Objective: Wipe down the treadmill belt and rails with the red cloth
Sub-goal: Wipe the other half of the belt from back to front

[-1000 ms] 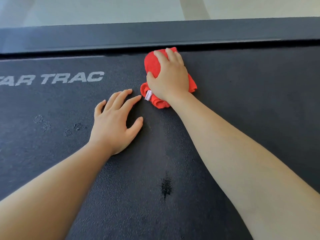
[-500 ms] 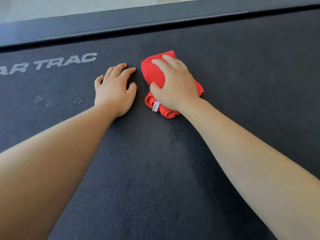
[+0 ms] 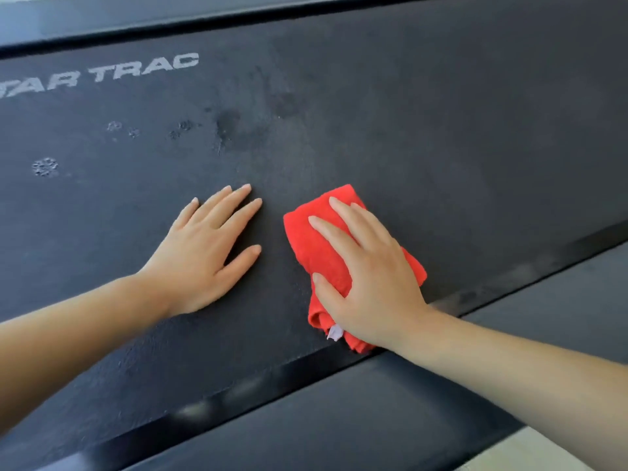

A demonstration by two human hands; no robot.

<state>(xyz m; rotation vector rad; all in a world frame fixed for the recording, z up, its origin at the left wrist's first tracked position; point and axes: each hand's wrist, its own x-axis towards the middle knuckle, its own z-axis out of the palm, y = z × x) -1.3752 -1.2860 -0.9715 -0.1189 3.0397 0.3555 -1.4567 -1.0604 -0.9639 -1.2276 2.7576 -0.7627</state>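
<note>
Our right fingers (image 3: pixel 343 219) lay spread and flat on the red cloth (image 3: pixel 319 253), thumb hooked round its edge, the right hand (image 3: pixel 370 277) pressing it onto the belt (image 3: pixel 441 130). Just left of the cloth, not touching it, our left hand (image 3: pixel 204 253) rested bare on the belt, fingers loosely together, thumb apart, holding nothing. The cloth was folded thick, its white tag (image 3: pixel 334 333) showing at the heel of the hand, its near end at the belt's edge beside the near rail (image 3: pixel 339 409). We judged the belt wipe under way; next called for sweeping the cloth toward the dried spots (image 3: pixel 44 166) beyond the left hand, under the white lettering (image 3: pixel 102 74). That hand stood in the way. The far rail (image 3: pixel 170 15) looked untouched.
</note>
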